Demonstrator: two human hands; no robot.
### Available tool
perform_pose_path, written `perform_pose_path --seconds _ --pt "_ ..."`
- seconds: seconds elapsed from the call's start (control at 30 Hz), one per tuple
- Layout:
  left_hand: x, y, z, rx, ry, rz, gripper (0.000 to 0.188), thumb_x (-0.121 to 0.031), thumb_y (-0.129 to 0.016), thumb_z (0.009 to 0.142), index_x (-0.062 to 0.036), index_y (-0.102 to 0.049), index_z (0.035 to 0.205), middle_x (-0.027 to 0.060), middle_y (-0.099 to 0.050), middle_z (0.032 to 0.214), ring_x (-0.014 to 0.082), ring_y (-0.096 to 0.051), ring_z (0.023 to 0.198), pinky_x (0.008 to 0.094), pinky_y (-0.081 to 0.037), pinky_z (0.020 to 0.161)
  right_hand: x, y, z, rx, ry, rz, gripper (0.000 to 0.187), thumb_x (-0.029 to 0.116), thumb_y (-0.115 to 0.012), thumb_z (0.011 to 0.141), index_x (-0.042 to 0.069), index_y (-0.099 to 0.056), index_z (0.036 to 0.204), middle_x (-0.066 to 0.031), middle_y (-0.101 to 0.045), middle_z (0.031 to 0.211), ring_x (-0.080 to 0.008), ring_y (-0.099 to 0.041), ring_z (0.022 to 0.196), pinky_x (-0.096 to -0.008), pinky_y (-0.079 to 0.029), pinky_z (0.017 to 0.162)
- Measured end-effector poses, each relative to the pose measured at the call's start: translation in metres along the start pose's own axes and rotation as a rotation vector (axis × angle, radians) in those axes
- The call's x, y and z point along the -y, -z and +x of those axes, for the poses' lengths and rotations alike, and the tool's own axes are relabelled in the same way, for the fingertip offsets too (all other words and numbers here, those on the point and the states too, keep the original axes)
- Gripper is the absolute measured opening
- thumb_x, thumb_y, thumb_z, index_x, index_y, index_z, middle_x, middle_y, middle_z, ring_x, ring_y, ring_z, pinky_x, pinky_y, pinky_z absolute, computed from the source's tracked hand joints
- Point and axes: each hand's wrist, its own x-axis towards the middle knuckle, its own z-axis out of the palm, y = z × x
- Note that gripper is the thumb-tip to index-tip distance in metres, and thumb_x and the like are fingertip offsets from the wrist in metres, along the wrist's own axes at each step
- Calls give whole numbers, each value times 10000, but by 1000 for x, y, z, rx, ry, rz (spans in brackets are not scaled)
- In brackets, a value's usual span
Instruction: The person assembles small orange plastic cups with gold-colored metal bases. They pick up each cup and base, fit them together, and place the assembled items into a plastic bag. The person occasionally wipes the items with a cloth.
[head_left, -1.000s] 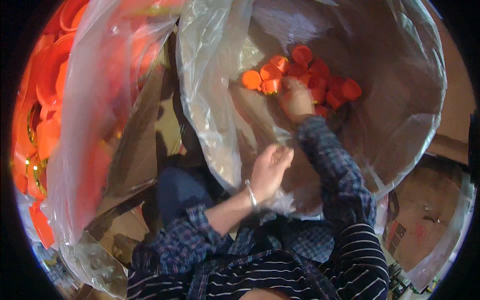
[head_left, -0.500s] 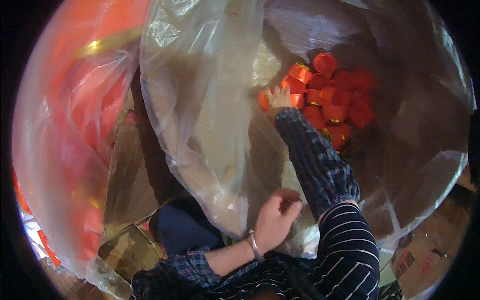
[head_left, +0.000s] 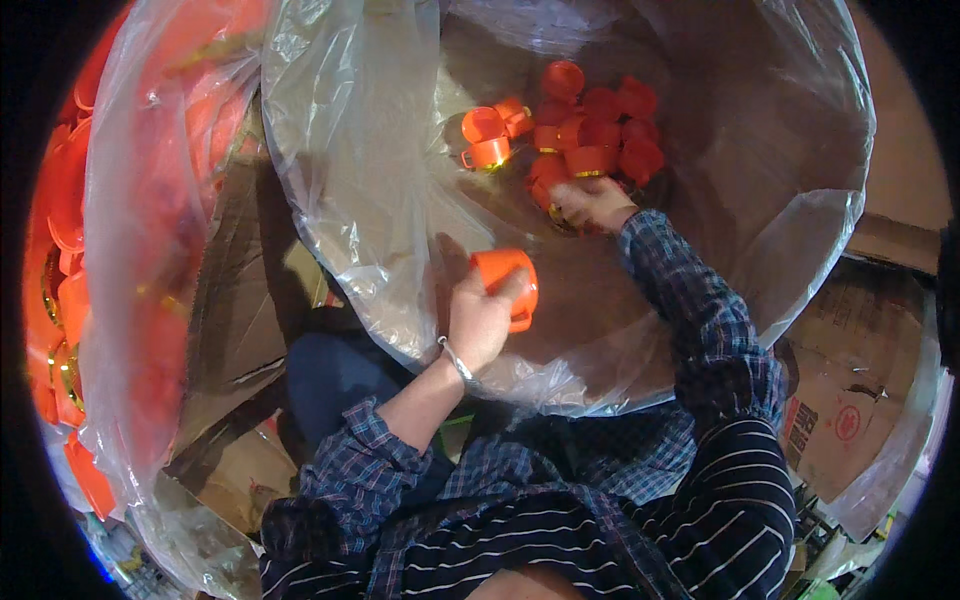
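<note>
My left hand [head_left: 478,322], with a bracelet at its wrist, grips an orange-red plastic cup [head_left: 524,296] above the near part of a large clear plastic bag [head_left: 340,200]. A loop handle shows at the cup's lower side. Deeper in the bag lies a heap of similar cups [head_left: 592,160], several with gold bands. My right hand [head_left: 592,205] reaches to the heap's near edge, its fingers against a cup there. Motion blurs those fingers, so their grip is unclear. Left of the heap, a few loose cups [head_left: 487,152] lie on the bag's floor.
At the left, another clear bag [head_left: 140,300] holds many orange-red cups [head_left: 68,200] with gold bands. A cardboard flap [head_left: 235,270] stands between the two bags. A printed cardboard box [head_left: 850,400] sits at the right.
My left hand, empty before, now holds an orange-red cup and is farther forward. The right hand has gone from the heap's left side to its near edge. The whole view has shifted.
</note>
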Motion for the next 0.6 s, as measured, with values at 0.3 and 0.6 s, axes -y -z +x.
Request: perform_pose_path --seconds 0.3,0.6 --pt "1 -12 -5 133 52 268 271 -222 -680 924 -36 -644 1118 63 -690 988 145 -647 826 294 -533 747 -139 -22 129 -395 -188 -160 497 449 -463 992 55 -590 1268 -110 -644 1224 -239 -625 1079 -372 -508 858" --pt "3 -11 -7 135 13 293 310 -260 -670 935 -27 -617 1132 80 -683 957 148 -647 789 290 -535 687 -111 -4 129 -395 279 132 319 363 -645 905 71 -650 1034 -58 -684 940 -243 -641 846 -374 -520 767"
